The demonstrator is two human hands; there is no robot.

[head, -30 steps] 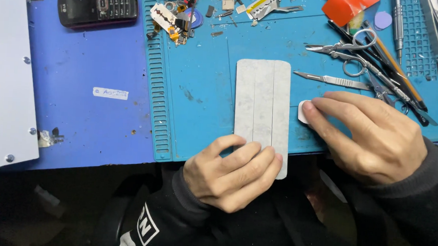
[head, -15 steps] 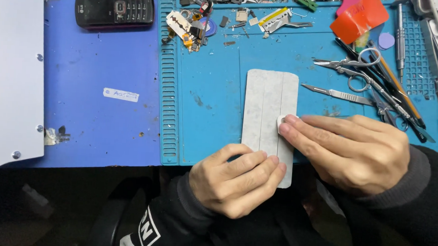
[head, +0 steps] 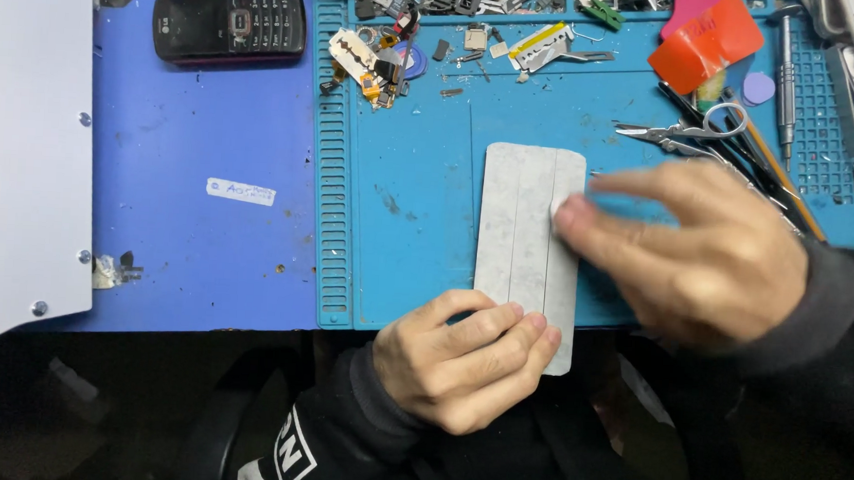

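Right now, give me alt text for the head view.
Two hands work on a grey panel on a blue mat: the left hand pins its near end, the blurred right hand rubs its right edge. Tools and a black phone lie behind.

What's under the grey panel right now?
The grey panel lies on the teal mat, its near end overhanging the edge under the left hand. Anything beneath it is covered.

Viewpoint: we look from the head, almost straight down onto the blue work mat (head: 418, 230).
Nearness: close; both hands fill the lower frame.
Framing: the workbench's near edge crosses low, a black phone (head: 229, 27) sits upper left.
Views: only one.
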